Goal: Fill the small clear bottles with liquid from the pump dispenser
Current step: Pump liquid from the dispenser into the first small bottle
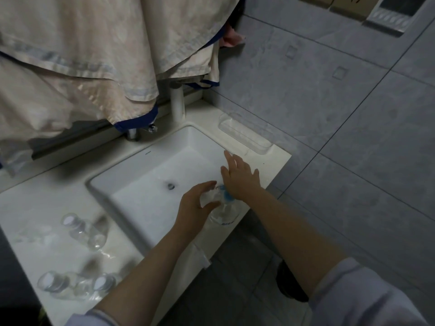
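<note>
A clear pump dispenser (224, 214) with a blue pump head stands on the sink's front right rim. My right hand (240, 177) lies flat on the pump head, fingers straight. My left hand (196, 205) grips a small clear bottle (210, 197) beside the blue nozzle. Several other small clear bottles sit on the counter at the left: one (82, 230) with a white cap lies near the basin, and a group (75, 284) lies close to the front edge.
A white rectangular sink (150, 161) fills the middle of the white counter. A faucet (131, 134) sits at its back, under hanging beige towels (77, 57). A clear tray (244, 134) rests by the grey tiled wall. Dark floor lies below right.
</note>
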